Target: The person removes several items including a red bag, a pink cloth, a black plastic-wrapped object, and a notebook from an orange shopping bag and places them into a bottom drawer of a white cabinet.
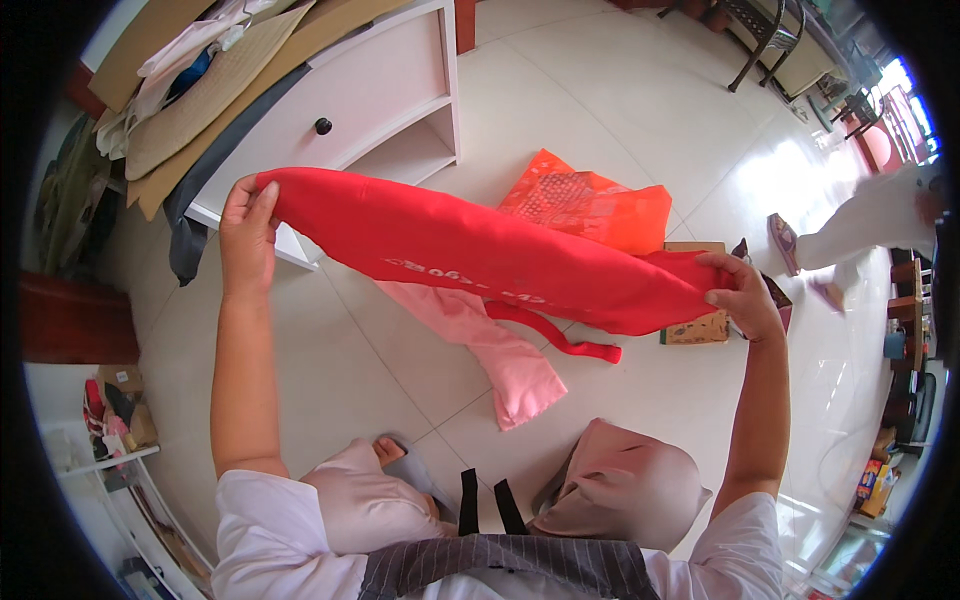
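Note:
A red cloth garment with pale lettering is stretched out in front of me, well above the floor. My left hand pinches its upper left end between thumb and fingers. At the other end, my right hand grips a bunched part of the same cloth. A narrow red sleeve with a ribbed cuff dangles under it. Below and partly behind the red cloth is a pink piece of fabric; its upper part is hidden. Beyond the garment, an orange plastic bag lies on the tiled floor.
A white cabinet with a black knob stands at the far left, cardboard and cloths piled on it. A cardboard box sits behind my right hand. Another person's leg is at the right. A metal chair stands farther off.

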### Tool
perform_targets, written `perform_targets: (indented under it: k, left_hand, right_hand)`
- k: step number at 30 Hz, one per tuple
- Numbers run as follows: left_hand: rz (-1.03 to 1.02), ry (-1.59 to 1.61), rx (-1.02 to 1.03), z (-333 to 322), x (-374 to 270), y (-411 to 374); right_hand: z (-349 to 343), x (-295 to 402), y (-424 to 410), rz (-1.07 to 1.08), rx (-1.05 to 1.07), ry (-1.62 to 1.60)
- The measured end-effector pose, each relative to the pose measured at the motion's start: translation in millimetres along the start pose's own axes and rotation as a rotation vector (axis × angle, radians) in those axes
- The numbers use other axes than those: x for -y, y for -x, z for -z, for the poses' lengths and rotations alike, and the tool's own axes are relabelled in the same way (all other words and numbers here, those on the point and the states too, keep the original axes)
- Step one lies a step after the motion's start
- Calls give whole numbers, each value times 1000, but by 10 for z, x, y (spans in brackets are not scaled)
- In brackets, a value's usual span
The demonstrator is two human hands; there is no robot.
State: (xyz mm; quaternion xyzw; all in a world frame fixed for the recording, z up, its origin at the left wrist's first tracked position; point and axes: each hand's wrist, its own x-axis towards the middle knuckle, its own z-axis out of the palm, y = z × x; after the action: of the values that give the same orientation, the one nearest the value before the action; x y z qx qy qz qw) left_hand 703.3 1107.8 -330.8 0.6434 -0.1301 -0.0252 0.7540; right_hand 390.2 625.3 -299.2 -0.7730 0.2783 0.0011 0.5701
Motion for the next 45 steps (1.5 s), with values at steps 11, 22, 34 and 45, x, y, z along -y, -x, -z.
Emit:
perform_targets:
  k: [11, 22, 34, 45]
  left_hand:
    - [-229, 425, 1453, -227, -888, 697]
    - [-267, -216, 864, -1430, -682, 535]
    - [235, -134, 627, -1353, -261, 574]
    - [-29, -287, 362, -1066, -491, 257]
  right_hand:
    - [337, -701, 147, 540, -911, 32]
    - [-1275, 933, -604, 462, 737, -346]
    - [-1770, 1023, -535, 612, 187, 32]
    - [-1460, 652, -871, 382, 145, 426]
